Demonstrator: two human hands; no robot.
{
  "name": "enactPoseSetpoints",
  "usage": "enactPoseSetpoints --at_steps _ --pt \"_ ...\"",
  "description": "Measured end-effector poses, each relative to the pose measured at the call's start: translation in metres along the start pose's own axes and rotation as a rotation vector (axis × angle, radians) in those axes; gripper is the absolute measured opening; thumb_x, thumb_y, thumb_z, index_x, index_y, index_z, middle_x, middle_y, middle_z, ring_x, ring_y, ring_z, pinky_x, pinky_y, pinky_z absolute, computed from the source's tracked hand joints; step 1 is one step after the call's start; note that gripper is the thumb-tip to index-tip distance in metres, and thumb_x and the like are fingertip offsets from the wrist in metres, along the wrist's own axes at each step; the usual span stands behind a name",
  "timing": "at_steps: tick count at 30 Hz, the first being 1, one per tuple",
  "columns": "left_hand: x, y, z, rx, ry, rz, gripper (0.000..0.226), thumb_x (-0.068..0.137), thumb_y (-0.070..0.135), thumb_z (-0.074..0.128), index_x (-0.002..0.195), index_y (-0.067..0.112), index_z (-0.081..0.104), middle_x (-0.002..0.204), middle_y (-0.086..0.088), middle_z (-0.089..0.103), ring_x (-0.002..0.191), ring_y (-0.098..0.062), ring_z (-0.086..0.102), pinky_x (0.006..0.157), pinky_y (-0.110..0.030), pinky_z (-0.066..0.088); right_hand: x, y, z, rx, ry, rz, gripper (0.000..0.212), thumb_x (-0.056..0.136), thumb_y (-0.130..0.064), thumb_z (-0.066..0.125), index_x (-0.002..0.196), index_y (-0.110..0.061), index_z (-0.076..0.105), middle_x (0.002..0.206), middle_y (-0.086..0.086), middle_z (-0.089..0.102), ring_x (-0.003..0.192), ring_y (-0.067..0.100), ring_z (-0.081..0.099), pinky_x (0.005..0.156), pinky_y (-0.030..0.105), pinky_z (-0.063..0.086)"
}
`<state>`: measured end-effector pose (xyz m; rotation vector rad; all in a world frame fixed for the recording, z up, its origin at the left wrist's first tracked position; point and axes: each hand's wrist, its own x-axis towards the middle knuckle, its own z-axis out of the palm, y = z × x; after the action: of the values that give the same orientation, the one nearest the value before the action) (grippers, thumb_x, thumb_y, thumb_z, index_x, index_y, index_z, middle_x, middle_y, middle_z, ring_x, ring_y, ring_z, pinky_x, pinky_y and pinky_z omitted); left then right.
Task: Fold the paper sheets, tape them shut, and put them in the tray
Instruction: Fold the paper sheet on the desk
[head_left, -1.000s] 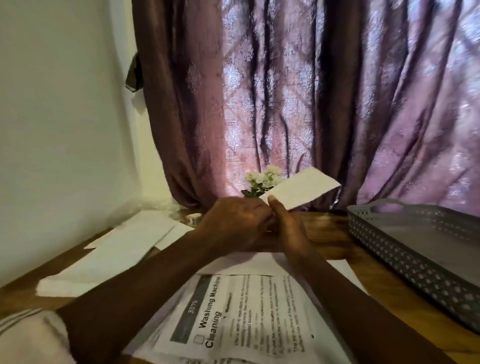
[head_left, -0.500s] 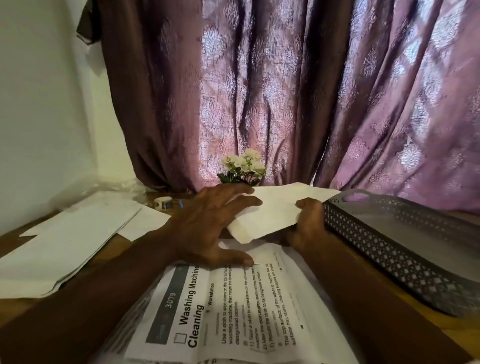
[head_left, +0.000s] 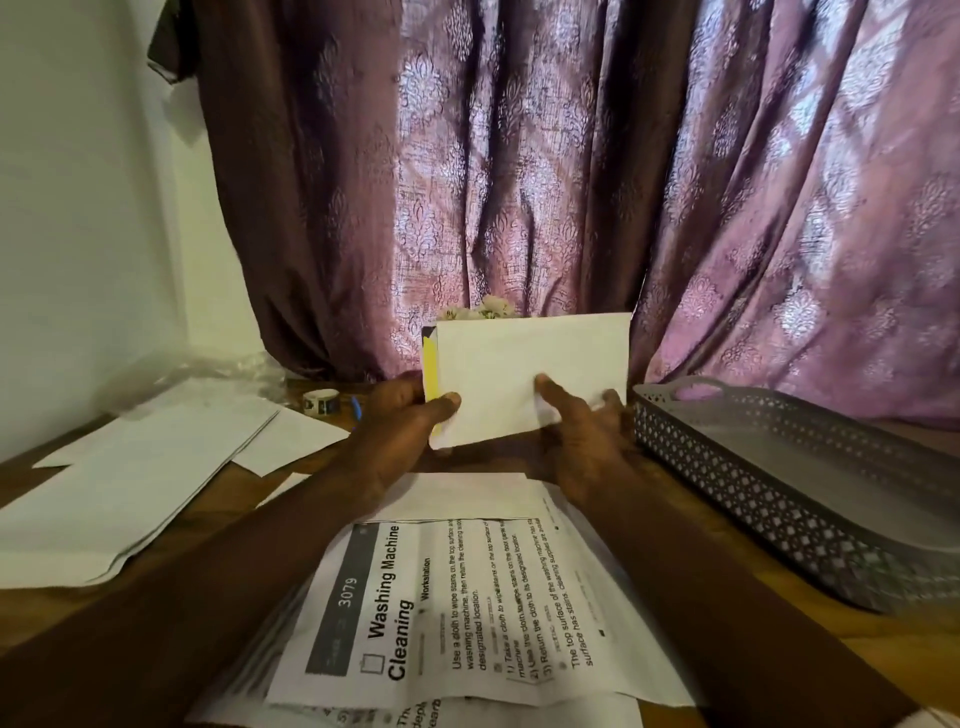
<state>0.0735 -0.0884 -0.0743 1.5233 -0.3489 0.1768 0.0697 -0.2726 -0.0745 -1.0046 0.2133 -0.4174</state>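
A folded white paper (head_left: 524, 374) with a yellow strip along its left edge stands upright above the table, held between both hands. My left hand (head_left: 402, 426) grips its left edge, thumb on the front. Its lower right part sits in my right hand (head_left: 582, 431), whose thumb presses the front face. A grey perforated tray (head_left: 779, 499) sits at the right; its floor looks bare. A tape roll (head_left: 319, 401) lies at the back left of the table.
A printed sheet headed "Washing Machine Cleaning" (head_left: 467, 608) tops a pile in front of me. Blank white sheets (head_left: 130, 493) lie at the left. A small bunch of white flowers (head_left: 483, 310) peeks over the folded paper, before a purple curtain (head_left: 571, 171).
The folded paper has been raised from a tilted, low position to upright in front of me. My left hand moved from lying spread on the table to gripping the paper's left edge.
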Motion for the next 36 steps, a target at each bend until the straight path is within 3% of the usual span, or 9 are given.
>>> enactPoseSetpoints --at_steps 4,6,8,11,15,22,28,33,36 --pt "0.005 0.005 -0.006 -0.177 -0.006 -0.081 0.033 0.095 -0.008 0.054 0.120 0.007 0.071 0.103 -0.011 0.076 0.074 -0.015 0.076 0.058 -0.026 0.060 0.008 0.000 -0.009 -0.236 0.173 0.013 0.068 0.089 -0.006 0.076 0.142 -0.017 0.035 0.124 0.015 0.061 0.100 0.031 0.068 0.073 0.052 0.064" --pt "0.005 0.005 -0.007 -0.196 -0.045 -0.159 0.037 0.093 -0.012 0.049 0.113 0.010 0.071 0.099 -0.012 0.076 0.073 -0.017 0.075 0.053 -0.028 0.059 0.008 0.001 -0.010 -0.638 0.261 -0.074 0.079 0.085 -0.021 0.076 0.148 -0.014 0.029 0.135 0.016 0.047 0.119 0.035 0.056 0.095 0.052 0.055" --pt "0.005 0.000 -0.007 -0.079 -0.051 -0.219 0.035 0.092 -0.013 0.046 0.105 0.009 0.069 0.091 -0.013 0.073 0.068 -0.021 0.071 0.048 -0.029 0.057 0.007 0.001 -0.009 -1.061 0.328 -0.292 0.102 0.082 -0.036 0.075 0.161 -0.020 0.012 0.164 0.020 0.011 0.150 0.045 0.020 0.119 0.060 0.029" --pt "0.008 -0.009 -0.012 0.154 -0.033 -0.244 0.029 0.090 -0.008 0.052 0.112 0.007 0.065 0.092 -0.018 0.067 0.064 -0.023 0.062 0.051 -0.030 0.054 -0.002 -0.002 -0.007 -1.407 0.199 -0.726 0.088 0.087 -0.059 0.058 0.162 -0.028 0.022 0.173 0.011 0.004 0.159 0.037 -0.007 0.124 0.064 0.007" --pt "0.012 -0.009 -0.021 0.204 -0.066 -0.218 0.025 0.090 -0.004 0.061 0.108 0.010 0.071 0.079 -0.019 0.068 0.052 -0.021 0.056 0.045 -0.027 0.047 -0.008 0.003 0.001 -1.712 -0.009 -0.961 0.083 0.082 -0.081 0.027 0.151 -0.038 0.045 0.174 0.008 0.011 0.159 0.033 -0.016 0.122 0.066 -0.009" --pt "0.016 -0.005 -0.033 0.184 -0.082 -0.208 0.017 0.097 0.006 0.064 0.107 0.013 0.076 0.090 -0.010 0.078 0.063 -0.017 0.071 0.048 -0.027 0.057 -0.015 0.012 0.008 -1.742 -0.317 -1.055 0.111 0.070 -0.101 0.008 0.163 -0.040 0.019 0.175 0.003 0.010 0.161 0.029 -0.010 0.121 0.068 -0.012" --pt "0.016 -0.005 -0.043 0.123 -0.294 -0.283 0.030 0.091 -0.005 0.060 0.115 0.007 0.074 0.106 -0.014 0.077 0.089 -0.028 0.074 0.076 -0.036 0.060 -0.015 0.013 -0.001 -1.623 -0.703 -0.730 0.126 0.068 -0.092 0.061 0.160 -0.047 -0.012 0.174 -0.005 0.009 0.161 0.023 0.003 0.127 0.059 -0.001" --pt "0.017 -0.007 -0.049 -0.031 -0.232 -0.260 0.026 0.089 -0.006 0.067 0.108 0.013 0.070 0.096 -0.009 0.079 0.077 -0.020 0.076 0.062 -0.031 0.062 -0.014 0.016 0.002 -1.594 -0.740 -0.739 0.129 0.066 -0.090 0.065 0.163 -0.041 -0.004 0.165 0.002 0.034 0.151 0.026 0.031 0.124 0.051 0.024" --pt "0.021 -0.011 -0.054 0.209 -0.111 -0.108 0.048 0.068 0.002 0.087 0.108 0.014 0.062 0.094 -0.008 0.075 0.081 -0.018 0.072 0.067 -0.026 0.058 -0.018 0.018 0.000 -1.597 -0.740 -0.685 0.124 0.070 -0.085 0.068 0.163 -0.041 -0.002 0.166 0.003 0.032 0.151 0.028 0.031 0.122 0.049 0.028"
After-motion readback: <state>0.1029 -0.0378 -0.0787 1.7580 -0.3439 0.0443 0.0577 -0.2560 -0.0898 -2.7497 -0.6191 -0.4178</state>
